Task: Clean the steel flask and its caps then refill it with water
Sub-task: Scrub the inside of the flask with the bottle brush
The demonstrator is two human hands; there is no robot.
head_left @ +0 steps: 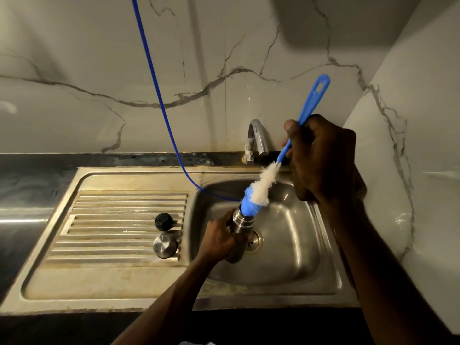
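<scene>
One steel flask sits tilted over the sink basin, above the drain. Your left hand wraps its body. Your right hand grips the blue handle of a bottle brush, whose blue-and-white bristle head enters the flask mouth. Two caps rest at the drainboard's right edge: a black cap behind, a steel cap nearer you. Behind the basin stands the tap; a blue hose drops into the basin.

the open steel flask tilts over the sink basin, a blue-white bottle brush at its mouth, black cap and steel cap left of the basin.
</scene>
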